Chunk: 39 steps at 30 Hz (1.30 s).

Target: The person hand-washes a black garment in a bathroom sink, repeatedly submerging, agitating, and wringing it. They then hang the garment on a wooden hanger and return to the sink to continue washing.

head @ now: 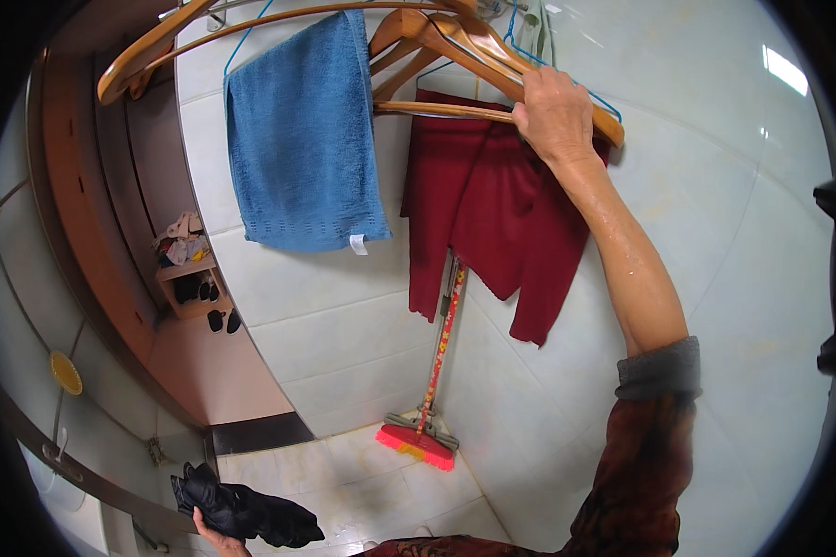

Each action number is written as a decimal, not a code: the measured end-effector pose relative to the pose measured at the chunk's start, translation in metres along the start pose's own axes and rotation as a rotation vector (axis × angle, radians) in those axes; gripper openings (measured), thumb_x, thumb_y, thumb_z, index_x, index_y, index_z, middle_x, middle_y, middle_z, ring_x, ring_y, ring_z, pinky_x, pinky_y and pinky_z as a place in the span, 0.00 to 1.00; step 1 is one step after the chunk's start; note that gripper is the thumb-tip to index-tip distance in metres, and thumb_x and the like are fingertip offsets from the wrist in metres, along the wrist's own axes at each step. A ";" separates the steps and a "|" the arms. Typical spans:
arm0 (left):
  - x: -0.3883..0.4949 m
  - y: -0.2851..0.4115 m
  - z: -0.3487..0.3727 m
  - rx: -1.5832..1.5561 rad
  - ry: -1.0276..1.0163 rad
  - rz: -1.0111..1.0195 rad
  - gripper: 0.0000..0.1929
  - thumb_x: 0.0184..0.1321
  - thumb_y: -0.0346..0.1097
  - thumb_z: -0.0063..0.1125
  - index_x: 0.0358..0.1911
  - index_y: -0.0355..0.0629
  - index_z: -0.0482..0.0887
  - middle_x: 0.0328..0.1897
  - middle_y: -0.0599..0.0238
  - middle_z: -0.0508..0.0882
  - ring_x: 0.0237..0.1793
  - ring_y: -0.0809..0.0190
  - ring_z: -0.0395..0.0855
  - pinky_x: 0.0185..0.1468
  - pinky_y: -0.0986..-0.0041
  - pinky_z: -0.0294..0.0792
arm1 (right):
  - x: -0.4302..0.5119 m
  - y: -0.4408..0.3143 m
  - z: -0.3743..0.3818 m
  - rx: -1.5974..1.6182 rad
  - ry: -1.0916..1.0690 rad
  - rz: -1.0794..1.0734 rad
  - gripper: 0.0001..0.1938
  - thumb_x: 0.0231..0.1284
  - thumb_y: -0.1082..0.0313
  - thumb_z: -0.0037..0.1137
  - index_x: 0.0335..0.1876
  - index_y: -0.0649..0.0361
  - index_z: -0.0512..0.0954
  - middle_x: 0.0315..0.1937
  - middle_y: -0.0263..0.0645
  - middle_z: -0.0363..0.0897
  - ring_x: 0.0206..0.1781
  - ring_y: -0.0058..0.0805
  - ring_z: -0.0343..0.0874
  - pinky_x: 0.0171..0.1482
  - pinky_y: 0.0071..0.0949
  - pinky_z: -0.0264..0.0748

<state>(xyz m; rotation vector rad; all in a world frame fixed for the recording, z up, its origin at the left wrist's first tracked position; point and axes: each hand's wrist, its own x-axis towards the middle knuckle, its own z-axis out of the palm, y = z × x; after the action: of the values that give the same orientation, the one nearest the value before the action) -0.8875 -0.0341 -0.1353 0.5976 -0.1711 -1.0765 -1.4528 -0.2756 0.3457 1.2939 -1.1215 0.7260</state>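
Observation:
My right hand [559,115] is raised and closed around the right arm of a wooden clothes hanger [453,109], where its lower bar meets the shoulder. Behind this hanger, a dark red knitted garment [501,209] hangs from a blue wire hanger [599,101]. At the lower left, my left hand [219,536] holds a bundled black garment [251,512]; most of the fingers are hidden beneath the cloth. A blue towel [303,139] hangs to the left of the gripped hanger, with a white tag at its lower edge.
Another wooden hanger [129,66] juts out at the upper left. Below the red garment, a red broom [418,442] with a patterned handle leans in the tiled corner beside a grey mop head [397,421]. Through the doorway stands a small shelf [184,270] with clothes and shoes.

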 end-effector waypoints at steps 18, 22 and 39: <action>-0.014 0.009 -0.041 0.035 0.073 0.048 0.27 0.53 0.51 0.56 0.52 0.40 0.76 0.48 0.58 0.81 0.46 0.53 0.81 0.54 0.62 0.73 | 0.017 -0.025 0.014 0.415 -0.147 0.307 0.18 0.56 0.53 0.54 0.30 0.65 0.74 0.27 0.53 0.77 0.35 0.53 0.76 0.37 0.45 0.69; -0.011 0.005 -0.045 0.016 0.054 0.018 0.27 0.52 0.50 0.57 0.52 0.40 0.76 0.49 0.58 0.81 0.46 0.53 0.81 0.54 0.61 0.73 | 0.010 -0.032 0.017 0.486 -0.188 0.408 0.18 0.56 0.53 0.53 0.32 0.66 0.75 0.29 0.54 0.77 0.37 0.53 0.76 0.39 0.44 0.69; 0.009 -0.001 -0.053 0.054 0.222 -0.124 0.29 0.59 0.53 0.51 0.57 0.40 0.71 0.56 0.56 0.75 0.56 0.49 0.72 0.59 0.54 0.67 | -0.014 -0.059 0.041 0.659 -0.143 0.592 0.18 0.59 0.53 0.50 0.39 0.64 0.75 0.32 0.51 0.79 0.40 0.52 0.77 0.43 0.44 0.70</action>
<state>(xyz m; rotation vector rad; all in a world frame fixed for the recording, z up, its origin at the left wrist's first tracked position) -0.8620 -0.0229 -0.1814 0.7798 0.0310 -1.1185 -1.4133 -0.3242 0.3076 1.5781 -1.4704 1.5578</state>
